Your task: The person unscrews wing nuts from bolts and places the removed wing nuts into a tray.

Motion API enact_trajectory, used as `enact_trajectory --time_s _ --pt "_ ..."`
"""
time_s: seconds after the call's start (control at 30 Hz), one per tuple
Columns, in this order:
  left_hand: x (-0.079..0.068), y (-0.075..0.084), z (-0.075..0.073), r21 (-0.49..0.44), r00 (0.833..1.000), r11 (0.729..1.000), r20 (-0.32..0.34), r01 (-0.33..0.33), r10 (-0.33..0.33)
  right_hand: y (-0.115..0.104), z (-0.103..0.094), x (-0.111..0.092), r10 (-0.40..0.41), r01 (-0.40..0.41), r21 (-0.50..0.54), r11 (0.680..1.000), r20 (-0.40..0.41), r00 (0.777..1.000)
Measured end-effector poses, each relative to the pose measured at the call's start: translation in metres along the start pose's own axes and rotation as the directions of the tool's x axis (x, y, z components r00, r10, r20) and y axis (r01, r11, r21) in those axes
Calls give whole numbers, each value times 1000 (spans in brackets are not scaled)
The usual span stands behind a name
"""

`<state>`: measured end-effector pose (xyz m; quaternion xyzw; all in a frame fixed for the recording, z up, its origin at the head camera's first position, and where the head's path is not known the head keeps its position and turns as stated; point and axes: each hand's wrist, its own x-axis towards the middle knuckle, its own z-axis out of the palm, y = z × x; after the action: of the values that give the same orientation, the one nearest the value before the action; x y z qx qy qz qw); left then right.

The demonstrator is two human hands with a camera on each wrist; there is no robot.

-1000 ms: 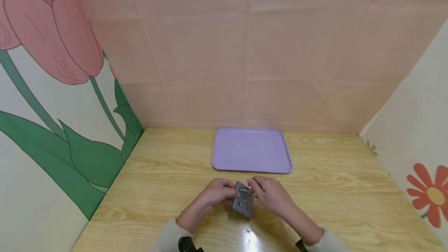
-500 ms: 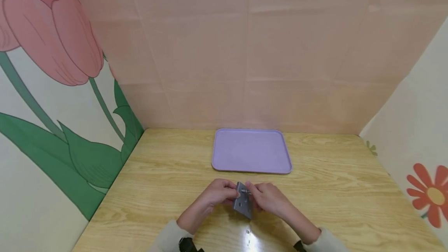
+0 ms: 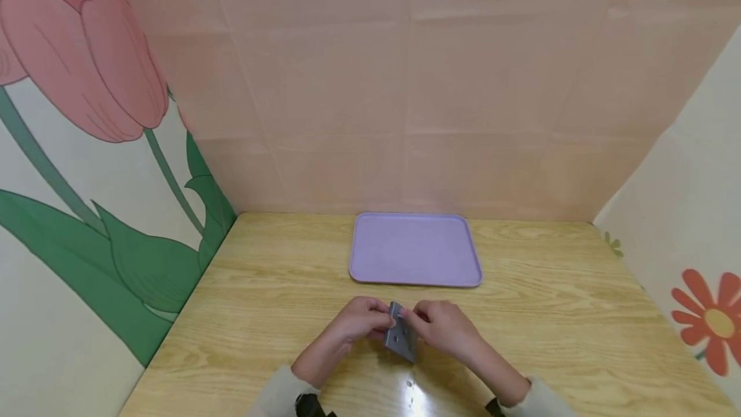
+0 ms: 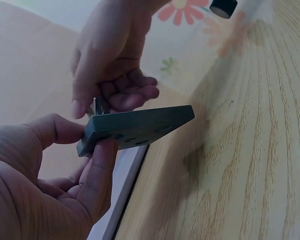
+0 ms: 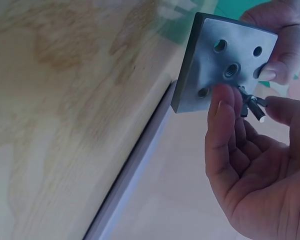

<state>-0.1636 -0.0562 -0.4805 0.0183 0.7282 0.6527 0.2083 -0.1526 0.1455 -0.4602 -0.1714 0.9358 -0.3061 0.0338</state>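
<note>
A square grey metal plate (image 5: 211, 65) with several round holes is held up at a tilt over the table. My left hand (image 3: 360, 320) pinches one corner of it between thumb and fingers, as the left wrist view shows from the side. Near that corner a wing nut (image 5: 250, 99) sits on a threaded bolt (image 5: 260, 117) that sticks out of the plate's face. The thumb and forefinger of my right hand (image 5: 265, 175) are at the wings, one on each side, with the other fingers curled below. In the head view these fingers hide the wing nut.
A purple tray (image 3: 415, 280) lies flat on the wooden table (image 3: 278, 275) beyond the hands. Behind it stands a plain pinkish backdrop (image 3: 405, 114). Flower-printed panels (image 3: 173, 224) flank the table. A light reflection shines on the tabletop in front of the plate.
My right fingers have shifted around the wing nut, from its outer end in toward the plate, now covering it in the head view. The left hand and plate stay nearly in place.
</note>
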Motion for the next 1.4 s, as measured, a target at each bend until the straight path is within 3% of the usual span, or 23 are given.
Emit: enact_trajectory --time_s 0.27,0.77,1.4 --pt "0 -1 -2 -10 1000 1000 7 14 -14 0 -2 0 -124 118 -89 989 -71 990" --pt "0 1 -2 -22 1000 1000 5 9 -9 -3 -3 0 -224 212 -112 971 -107 969" --pt "1 4 -3 -12 1000 1000 8 13 -13 -6 -5 -3 -236 219 -159 963 -99 967"
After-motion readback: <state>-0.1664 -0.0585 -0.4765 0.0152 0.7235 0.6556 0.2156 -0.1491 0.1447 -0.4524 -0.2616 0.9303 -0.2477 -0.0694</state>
